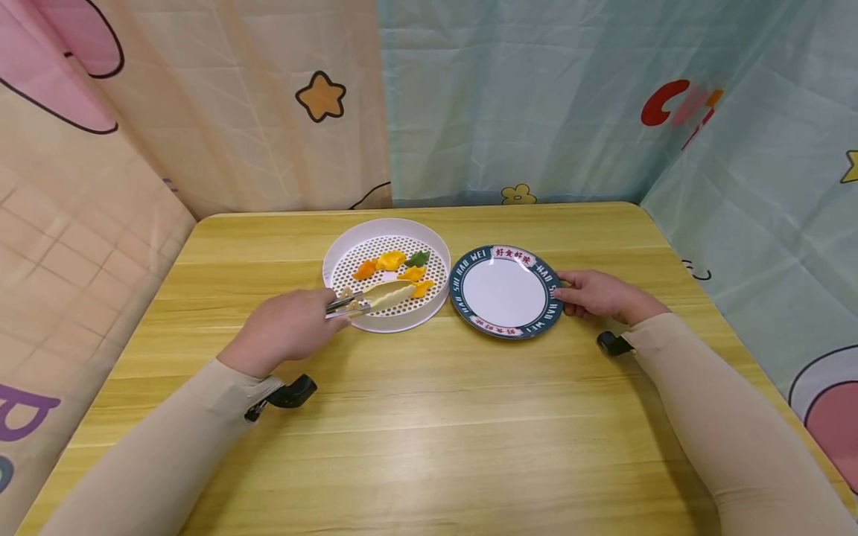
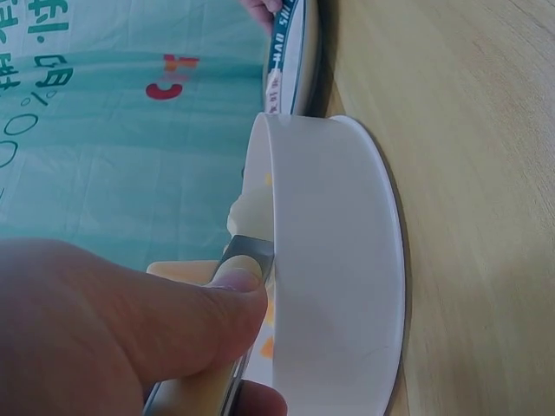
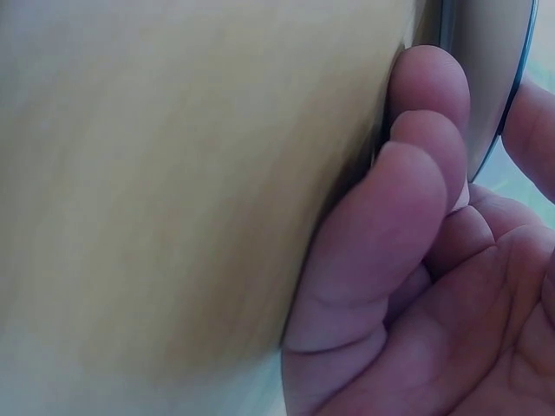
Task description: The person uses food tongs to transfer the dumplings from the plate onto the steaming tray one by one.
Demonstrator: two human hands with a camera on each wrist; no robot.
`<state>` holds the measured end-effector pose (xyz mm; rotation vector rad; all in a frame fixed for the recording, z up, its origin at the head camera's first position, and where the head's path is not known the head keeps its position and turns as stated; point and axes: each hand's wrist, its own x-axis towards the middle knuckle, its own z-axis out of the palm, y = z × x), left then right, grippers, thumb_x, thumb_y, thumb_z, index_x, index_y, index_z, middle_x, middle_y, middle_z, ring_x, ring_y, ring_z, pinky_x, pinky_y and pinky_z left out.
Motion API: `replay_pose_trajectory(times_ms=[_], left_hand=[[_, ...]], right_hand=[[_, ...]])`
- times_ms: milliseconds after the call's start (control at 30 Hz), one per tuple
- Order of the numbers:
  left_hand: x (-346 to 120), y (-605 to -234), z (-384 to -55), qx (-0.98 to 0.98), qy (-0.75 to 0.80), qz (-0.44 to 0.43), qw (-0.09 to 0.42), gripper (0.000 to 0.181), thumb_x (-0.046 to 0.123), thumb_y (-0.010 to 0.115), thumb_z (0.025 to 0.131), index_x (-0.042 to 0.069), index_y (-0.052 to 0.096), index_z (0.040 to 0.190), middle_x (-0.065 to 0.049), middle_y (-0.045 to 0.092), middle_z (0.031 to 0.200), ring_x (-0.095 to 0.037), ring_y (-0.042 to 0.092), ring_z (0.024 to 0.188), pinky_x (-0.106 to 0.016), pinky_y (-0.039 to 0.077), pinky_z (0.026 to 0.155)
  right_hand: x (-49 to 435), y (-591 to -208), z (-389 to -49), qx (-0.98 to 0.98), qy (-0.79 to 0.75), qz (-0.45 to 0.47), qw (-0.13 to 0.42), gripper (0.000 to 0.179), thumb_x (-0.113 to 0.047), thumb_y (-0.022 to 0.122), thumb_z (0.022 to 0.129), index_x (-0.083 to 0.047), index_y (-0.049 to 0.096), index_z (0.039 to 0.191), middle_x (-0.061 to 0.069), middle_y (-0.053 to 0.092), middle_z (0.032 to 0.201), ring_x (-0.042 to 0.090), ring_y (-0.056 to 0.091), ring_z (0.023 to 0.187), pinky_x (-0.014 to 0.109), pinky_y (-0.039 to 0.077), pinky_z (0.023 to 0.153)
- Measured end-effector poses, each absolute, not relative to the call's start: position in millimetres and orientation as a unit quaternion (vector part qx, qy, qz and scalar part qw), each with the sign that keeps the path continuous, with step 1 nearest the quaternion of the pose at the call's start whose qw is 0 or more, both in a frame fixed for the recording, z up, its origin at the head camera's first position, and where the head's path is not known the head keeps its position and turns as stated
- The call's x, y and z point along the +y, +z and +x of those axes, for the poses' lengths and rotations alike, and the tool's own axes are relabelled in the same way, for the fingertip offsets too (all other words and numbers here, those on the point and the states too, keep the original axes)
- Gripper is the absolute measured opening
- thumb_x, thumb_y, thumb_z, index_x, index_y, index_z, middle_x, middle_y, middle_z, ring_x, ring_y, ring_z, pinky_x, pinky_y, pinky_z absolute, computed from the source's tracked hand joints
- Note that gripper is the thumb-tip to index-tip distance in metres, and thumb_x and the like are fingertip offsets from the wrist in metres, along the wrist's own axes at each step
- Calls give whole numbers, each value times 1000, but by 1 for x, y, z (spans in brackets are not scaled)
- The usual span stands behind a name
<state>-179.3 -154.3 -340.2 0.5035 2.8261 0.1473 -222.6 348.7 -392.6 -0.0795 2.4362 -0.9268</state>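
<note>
My left hand (image 1: 288,327) grips metal tongs (image 1: 346,303) from the left side, over a round white steamer tray (image 1: 395,324) with a perforated floor. Between the tongs' tips is a pale, dumpling-like piece (image 1: 395,298); the left wrist view shows its whitish lump (image 2: 251,212) near the tray's rim. Inside the tray lie several small pieces: a yellow one (image 1: 391,260), an orange one (image 1: 365,269) and a green one (image 1: 418,259) among them. My right hand (image 1: 599,296) pinches the right rim of a white plate (image 1: 504,292) with a dark green lettered border, thumb above and fingers beneath.
Tray and plate stand side by side on a wooden table (image 1: 429,432), toward its far edge. Printed curtains (image 1: 496,97) hang behind the table and along both sides. A black wrist camera (image 1: 293,392) sits under the left sleeve, another camera (image 1: 613,343) under the right.
</note>
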Motion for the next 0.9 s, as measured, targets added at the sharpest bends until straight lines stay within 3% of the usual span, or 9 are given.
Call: replay_pose_trajectory(times_ms=[267,600,900], left_hand=[[-155,-339,-178,974,50,173,135,49,48,58,105,8,64,131,-5,67,97,-24,61,82,-40,48,67],[-156,-338,-176,975,65,165,135,44,48,60,104,8,62,124,-5,62,85,-23,58,74,-37,44,59],[-161,-334,-173,975,79,164,124,46,50,60,104,10,61,126,-4,64,88,-24,60,80,-39,47,65]], right_hand=[[348,-392,-221,900,-346,-34,264,63,-29,54,111,-1,31,163,3,61,80,18,52,69,29,45,62],[348,-392,-222,899,-345,-25,268,61,-28,54,112,-3,31,163,3,61,80,19,52,69,28,46,62],[348,-392,-223,900,-342,-33,267,62,-28,54,112,0,31,162,4,61,81,19,52,68,29,45,62]])
